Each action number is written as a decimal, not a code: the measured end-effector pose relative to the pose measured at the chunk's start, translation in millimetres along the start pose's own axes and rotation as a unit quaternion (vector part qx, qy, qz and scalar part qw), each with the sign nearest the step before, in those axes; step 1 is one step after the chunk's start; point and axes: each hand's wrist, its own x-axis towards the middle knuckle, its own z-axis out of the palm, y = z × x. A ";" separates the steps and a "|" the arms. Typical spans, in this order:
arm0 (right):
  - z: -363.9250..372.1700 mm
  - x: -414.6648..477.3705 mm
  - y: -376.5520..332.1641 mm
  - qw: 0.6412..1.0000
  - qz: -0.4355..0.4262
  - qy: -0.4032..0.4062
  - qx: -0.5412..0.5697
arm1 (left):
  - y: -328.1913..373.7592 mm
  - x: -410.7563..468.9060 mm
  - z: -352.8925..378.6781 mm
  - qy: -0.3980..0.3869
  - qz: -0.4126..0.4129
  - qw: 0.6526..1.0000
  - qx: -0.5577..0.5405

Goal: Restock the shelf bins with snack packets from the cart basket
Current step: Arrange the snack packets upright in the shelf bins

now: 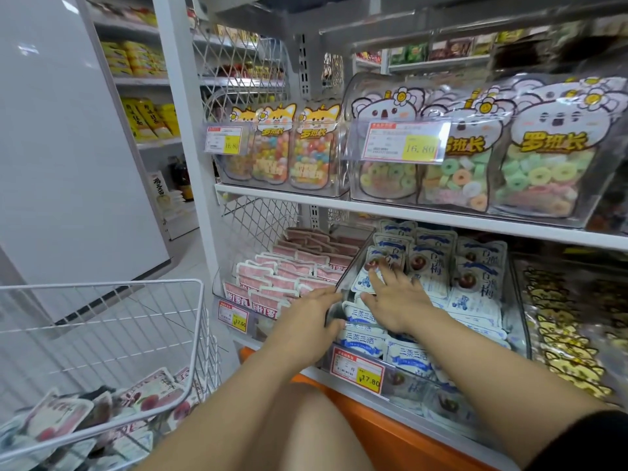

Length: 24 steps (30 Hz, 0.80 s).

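The right hand (396,302) lay flat on the packets (430,266) in the bin (353,263), its fingers (375,279) spread and straight, pressing the stack down and grasping nothing. The left hand (314,311) appeared to clasp the bin's left wall near the front corner, thumb below and fingers over the edge, though the fingertips were partly lost behind the clear plastic.

These packets looked light and soft, thin sealed pouches that would bend and slide over one another. The film seemed glossy, so a loose stack would likely slip. They were probably best taken by the flat sealed border, several at once, pinched between thumb and fingers, not squeezed across the middle where the fruit sat.

They were white with blue bands and blue print, and a small round dark-red fruit showed through each. They stood in rows at the back of the bin and lay flat at the front, above a red-and-yellow price tag (356,370).

More packets (57,416), white with red fruit, lay heaped in the wire basket (102,283) at the lower left, near the lower shelf (343,380). The neighbouring bin held pink packets (289,270).
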 end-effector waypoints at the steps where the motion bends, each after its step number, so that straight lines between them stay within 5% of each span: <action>1: 0.3 1.4 -0.5 1.000 0.002 -0.003 -0.003 | -0.5 -0.4 0.1 -0.002 0.000 1.000 0.001; 14: -16.7 -35.2 -1.2 0.998 -0.045 0.029 0.018 | 1.0 -6.1 -6.7 -0.023 0.002 1.000 -0.002; 19: -45.6 -56.2 -47.1 0.974 -0.142 0.170 0.040 | -15.6 -24.7 -37.7 0.011 -0.022 1.000 0.001; 24: -50.7 -62.4 -129.8 0.941 -0.248 0.157 0.166 | -68.9 -78.4 -91.3 0.050 -0.068 0.996 0.029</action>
